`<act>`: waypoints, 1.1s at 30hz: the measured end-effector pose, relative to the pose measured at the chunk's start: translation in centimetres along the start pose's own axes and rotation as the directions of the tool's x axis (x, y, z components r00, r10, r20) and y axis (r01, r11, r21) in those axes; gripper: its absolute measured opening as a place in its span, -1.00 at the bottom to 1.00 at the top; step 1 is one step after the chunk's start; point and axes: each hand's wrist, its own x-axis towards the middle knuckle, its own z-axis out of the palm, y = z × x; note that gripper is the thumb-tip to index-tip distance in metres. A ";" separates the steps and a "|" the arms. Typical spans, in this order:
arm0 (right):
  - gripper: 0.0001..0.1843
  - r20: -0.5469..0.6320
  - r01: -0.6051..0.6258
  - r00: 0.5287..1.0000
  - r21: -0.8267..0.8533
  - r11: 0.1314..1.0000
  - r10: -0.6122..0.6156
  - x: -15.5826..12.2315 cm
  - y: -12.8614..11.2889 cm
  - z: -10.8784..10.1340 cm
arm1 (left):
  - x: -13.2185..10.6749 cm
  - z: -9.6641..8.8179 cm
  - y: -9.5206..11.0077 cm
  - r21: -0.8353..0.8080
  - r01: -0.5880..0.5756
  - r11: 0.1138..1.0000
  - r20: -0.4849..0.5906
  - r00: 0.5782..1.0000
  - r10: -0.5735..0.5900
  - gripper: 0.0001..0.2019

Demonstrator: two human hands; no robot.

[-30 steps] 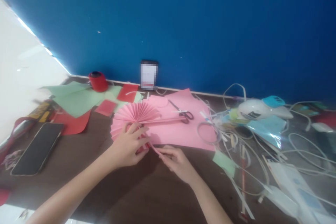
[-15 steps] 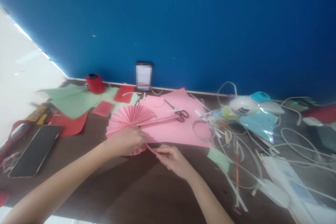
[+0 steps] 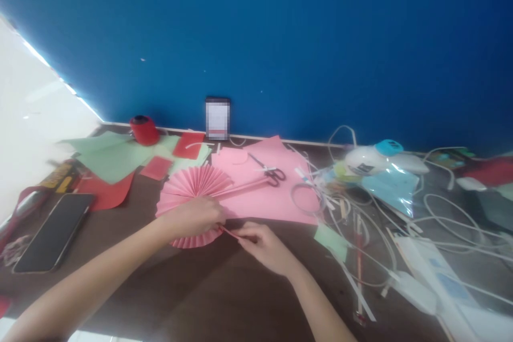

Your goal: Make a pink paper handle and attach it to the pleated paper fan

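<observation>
A pink pleated paper fan (image 3: 198, 179), spread nearly into a full round, lies at the table's middle left. My left hand (image 3: 202, 216) lies over its lower right part, fingers closed on the pleated paper's end. My right hand (image 3: 260, 243) pinches the other end of a narrow folded pink strip (image 3: 231, 233) that runs between both hands. Whether this strip joins the fan is hidden under my left hand. Pink paper sheets (image 3: 256, 206) lie just behind my hands, with black-handled scissors (image 3: 274, 175) on top and a thin pink folded strip (image 3: 244, 187) pointing toward them.
A dark phone (image 3: 56, 232) lies at the left, near red paper (image 3: 108, 192) and green paper (image 3: 106, 157). A red cylinder (image 3: 144, 131) stands behind. Tangled white cables (image 3: 390, 278), a roll of tape (image 3: 306, 199) and a glue bottle (image 3: 368, 160) crowd the right.
The fan has shifted slightly left and down, and the strip between my hands looks shorter and flatter. Both hands keep their grip; the whole view has moved a little.
</observation>
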 end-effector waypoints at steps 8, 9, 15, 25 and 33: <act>-0.67 -0.082 0.152 0.979 -0.326 0.933 -0.188 0.0 -0.5 -0.8 | -0.5 0.4 0.0 0.238 -0.020 0.971 -0.028 0.999 0.027 -0.82; -0.67 -0.141 0.170 0.958 -0.418 0.892 -0.249 0.3 -0.5 -1.4 | -0.7 0.6 -0.1 0.271 -0.030 0.962 -0.024 0.999 0.037 -0.81; -0.56 -0.244 0.019 0.866 -0.855 0.518 -0.436 4.0 0.9 -5.2 | -1.9 2.3 -0.2 0.371 -0.027 0.928 -0.059 0.997 0.052 -0.82; -0.77 -0.053 0.126 0.905 -0.915 0.383 -0.423 6.0 0.7 -4.7 | -2.8 2.4 1.5 0.392 0.280 0.876 -0.278 0.944 -0.178 -0.80; -0.85 -0.148 0.159 0.905 -0.754 0.638 -0.400 3.2 0.5 -0.2 | -3.7 6.6 3.4 -0.426 0.667 0.612 -0.322 0.520 -0.791 -0.84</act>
